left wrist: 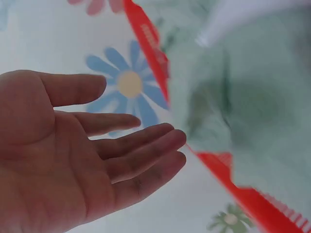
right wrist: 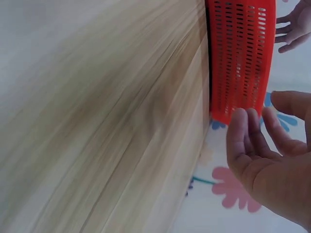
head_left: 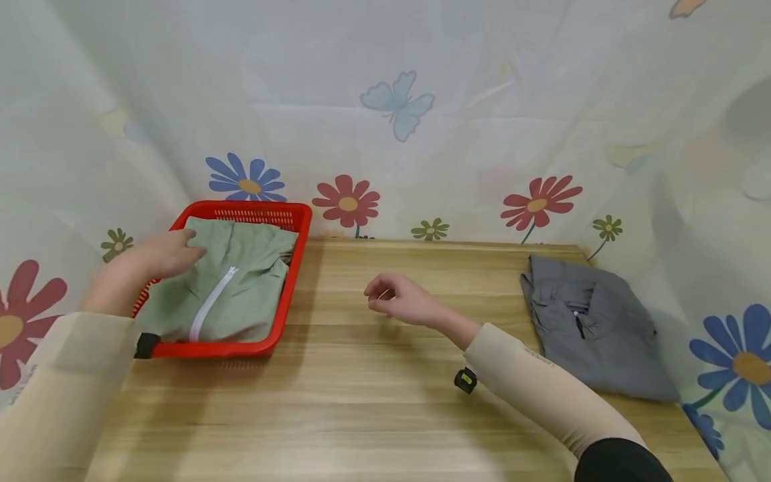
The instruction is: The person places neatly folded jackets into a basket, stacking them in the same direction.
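Right now the left hand (head_left: 161, 256) lies with straight, relaxed fingers on the folded green garment (head_left: 223, 288) in the red basket (head_left: 299, 221), touching its far left part; the left wrist view shows the palm open with the fingers (left wrist: 141, 145) spread loosely and holding nothing. The basket sits at the far left corner of the table (head_left: 361, 402), its long axis running from the near edge toward the far edge, angled a little to the right. The garment fills it and lies along the same line, with its white zipper (head_left: 211, 301) running from the near end up toward the collar, which points at the far edge.

The right hand (head_left: 397, 299) hovers over the middle of the table, well apart from the basket, its fingers loosely curled and gripping nothing; the right wrist view shows the same relaxed fingers (right wrist: 248, 141) with the perforated basket wall (right wrist: 240, 58) beyond them.

A folded grey garment (head_left: 593, 325) lies at the far right corner of the table, its collar toward the far edge. A flower-and-butterfly cloth (head_left: 397, 107) hangs behind and at both sides.
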Motion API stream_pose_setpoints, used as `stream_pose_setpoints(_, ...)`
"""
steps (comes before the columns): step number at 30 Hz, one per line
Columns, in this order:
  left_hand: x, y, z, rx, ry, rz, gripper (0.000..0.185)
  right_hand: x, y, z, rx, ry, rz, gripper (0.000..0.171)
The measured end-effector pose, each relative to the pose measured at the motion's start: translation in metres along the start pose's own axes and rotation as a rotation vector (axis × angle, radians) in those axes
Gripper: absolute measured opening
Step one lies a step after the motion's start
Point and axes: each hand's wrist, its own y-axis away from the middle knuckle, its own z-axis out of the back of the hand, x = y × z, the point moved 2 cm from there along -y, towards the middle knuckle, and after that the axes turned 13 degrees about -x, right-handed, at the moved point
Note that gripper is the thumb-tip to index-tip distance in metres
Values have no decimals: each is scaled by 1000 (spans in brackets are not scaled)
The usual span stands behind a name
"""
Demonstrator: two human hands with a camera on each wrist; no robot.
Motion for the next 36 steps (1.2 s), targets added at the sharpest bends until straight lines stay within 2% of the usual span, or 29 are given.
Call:
stream_pose_setpoints(4,-31,9,-4,-20,-25,-65,72,-6,21,18,5,98,90,15)
stream_pose_setpoints(7,-52,16,-11,-34,-13,-121,70,-13,37,33,2,140,118,15)
stream_pose_setpoints(12,-81,27,-23,-56,12,-189,68,-27,64,60,-20,174,94,20)
stream_pose_setpoints(16,-98,35,-30,-74,30,-235,67,-37,84,85,-72,220,14,27)
stream_pose_setpoints(19,-110,40,-36,-77,59,-257,66,-44,98,107,-133,278,-55,34)
stream_pose_setpoints(23,-123,43,-46,-85,78,-282,65,-51,114,130,-234,366,-103,39)
stream_pose_setpoints(27,-133,47,-58,-114,70,-315,61,-57,125,144,-311,435,-123,41)
stream_pose_setpoints(31,-142,51,-70,-131,88,-319,58,-64,134,154,-365,507,-124,45)
stream_pose_setpoints(36,-155,53,-87,-150,152,-346,59,-78,143,168,-446,591,-161,54)
